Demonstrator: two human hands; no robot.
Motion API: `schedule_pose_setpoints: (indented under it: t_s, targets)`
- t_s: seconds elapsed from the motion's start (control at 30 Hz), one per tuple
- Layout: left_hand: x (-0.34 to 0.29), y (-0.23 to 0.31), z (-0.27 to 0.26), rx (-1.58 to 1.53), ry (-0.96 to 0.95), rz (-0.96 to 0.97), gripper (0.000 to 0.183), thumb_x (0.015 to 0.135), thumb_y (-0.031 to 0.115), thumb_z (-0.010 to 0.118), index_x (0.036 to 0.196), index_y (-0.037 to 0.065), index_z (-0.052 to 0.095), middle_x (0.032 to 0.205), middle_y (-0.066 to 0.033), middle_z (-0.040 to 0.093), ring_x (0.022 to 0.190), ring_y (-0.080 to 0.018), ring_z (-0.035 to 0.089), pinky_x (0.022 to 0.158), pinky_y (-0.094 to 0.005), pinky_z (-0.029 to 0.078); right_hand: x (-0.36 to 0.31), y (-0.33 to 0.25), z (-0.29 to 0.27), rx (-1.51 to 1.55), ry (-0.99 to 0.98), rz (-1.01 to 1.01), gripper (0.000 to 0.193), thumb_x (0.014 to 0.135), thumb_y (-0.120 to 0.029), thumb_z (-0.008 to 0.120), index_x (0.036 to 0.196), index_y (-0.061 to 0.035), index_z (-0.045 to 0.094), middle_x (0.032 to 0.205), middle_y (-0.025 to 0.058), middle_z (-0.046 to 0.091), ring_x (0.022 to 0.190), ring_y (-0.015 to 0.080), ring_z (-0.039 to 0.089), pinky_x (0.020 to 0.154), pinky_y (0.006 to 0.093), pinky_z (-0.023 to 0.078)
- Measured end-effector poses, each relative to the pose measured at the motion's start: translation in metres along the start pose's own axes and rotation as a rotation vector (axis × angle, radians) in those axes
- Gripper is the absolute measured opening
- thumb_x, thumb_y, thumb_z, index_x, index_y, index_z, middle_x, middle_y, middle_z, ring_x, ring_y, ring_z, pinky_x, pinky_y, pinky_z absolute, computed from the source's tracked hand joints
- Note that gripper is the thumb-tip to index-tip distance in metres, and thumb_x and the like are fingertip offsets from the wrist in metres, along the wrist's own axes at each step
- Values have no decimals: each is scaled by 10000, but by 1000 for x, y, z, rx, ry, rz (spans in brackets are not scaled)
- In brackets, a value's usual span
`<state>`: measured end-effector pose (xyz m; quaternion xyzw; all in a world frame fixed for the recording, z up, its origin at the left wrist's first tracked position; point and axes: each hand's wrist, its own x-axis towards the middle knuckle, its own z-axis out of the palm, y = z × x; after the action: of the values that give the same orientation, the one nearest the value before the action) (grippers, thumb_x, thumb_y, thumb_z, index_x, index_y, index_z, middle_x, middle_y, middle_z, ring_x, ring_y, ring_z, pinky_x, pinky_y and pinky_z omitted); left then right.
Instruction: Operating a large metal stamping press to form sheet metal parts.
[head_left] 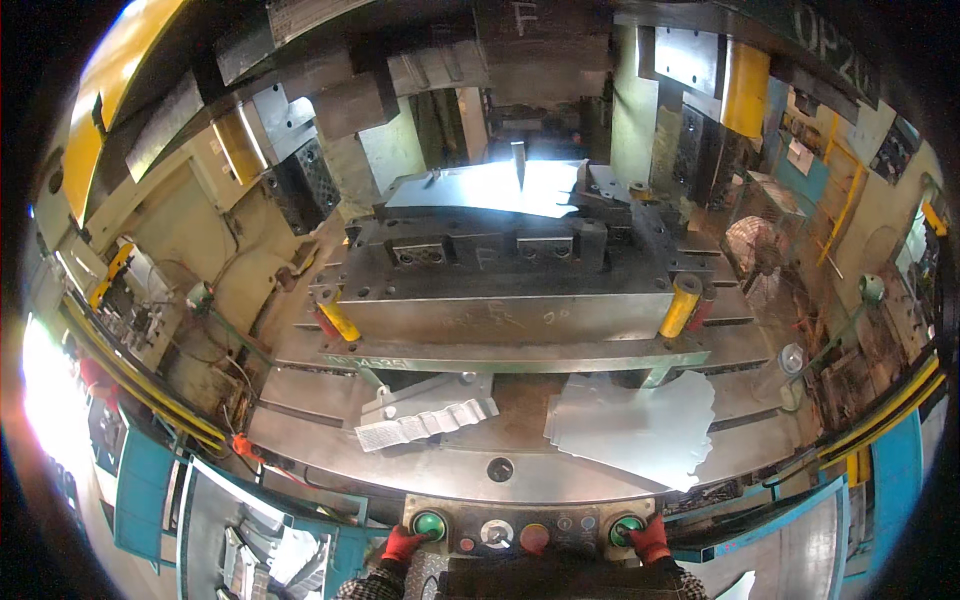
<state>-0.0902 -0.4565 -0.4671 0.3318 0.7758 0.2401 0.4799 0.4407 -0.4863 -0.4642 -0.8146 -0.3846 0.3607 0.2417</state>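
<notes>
Left hand [403, 545]: red glove, lower centre of frame, fingers pressed flat on the left green button [429, 524]; holding nothing.
Right hand [651, 541]: red glove, fingers down on the right green button [627, 529]; holding nothing.
Control panel [530, 515]: bottom centre, white knob and red button between the two green ones.
Buttons, handling: rigid, fixed, smooth domes; best pushed straight down with the fingertips, no grip needed.
Sheet blank in die [495, 187]: upper centre, bright, lying on the lower die [500, 270].
Stacked blanks [635, 425]: right of centre on the press desk [450, 470]; judged thin, stiff, sharp-edged, slick; best taken by a long edge, gloved.
Formed part [425, 425]: left of centre, ribbed, lying apart from the stack.
</notes>
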Motion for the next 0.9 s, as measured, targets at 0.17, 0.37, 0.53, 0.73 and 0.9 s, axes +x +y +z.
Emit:
schedule_pose_setpoints:
  t_s: [0.17, 0.37, 0.53, 0.73, 0.9]
  targets:
    - [9, -13, 4, -119, 99, 188, 393, 519, 215, 778, 678, 5, 487, 590, -47, 505, 526, -126, 460, 450, -298, 388, -4, -10, -3, -117, 65, 3, 969, 491, -235, 775, 1219, 76, 217, 1162, 239, 414, 1090, 321, 416, 901, 355, 361]
    - [22, -27, -2, 55, 66, 191, 427, 538, 238, 769, 777, -13, 520, 698, -68, 559, 632, -155, 515, 542, -305, 426, -9, -17, -11, -133, 31, 79, 1106, 393, -470, 785, 1207, 64, 260, 1116, 237, 447, 1035, 345, 450, 848, 379, 395]
    - [-9, 25, 9, 110, 11, 126, 449, 589, 263, 746, 871, -21, 543, 755, -73, 592, 696, -173, 545, 598, -304, 438, 4, 9, -3, -182, 38, 117, 1146, 399, -495, 771, 1239, 55, 220, 1118, 245, 446, 1048, 343, 446, 848, 379, 397]
    - [14, -26, -6, 209, 11, 284, 491, 570, 373, 741, 833, -10, 581, 743, -97, 592, 670, -200, 545, 596, -331, 418, -6, -15, -4, -167, 19, 101, 1077, 450, -417, 759, 1242, 57, 205, 1161, 247, 417, 1080, 337, 424, 875, 368, 381]
    - [-16, 36, 0, 429, 1, 173, 491, 590, 416, 713, 789, -14, 583, 729, -124, 585, 674, -224, 529, 601, -356, 407, 1, 7, 1, -156, 70, 35, 995, 485, -317, 776, 1231, 43, 224, 1183, 225, 405, 1108, 320, 405, 898, 353, 364]
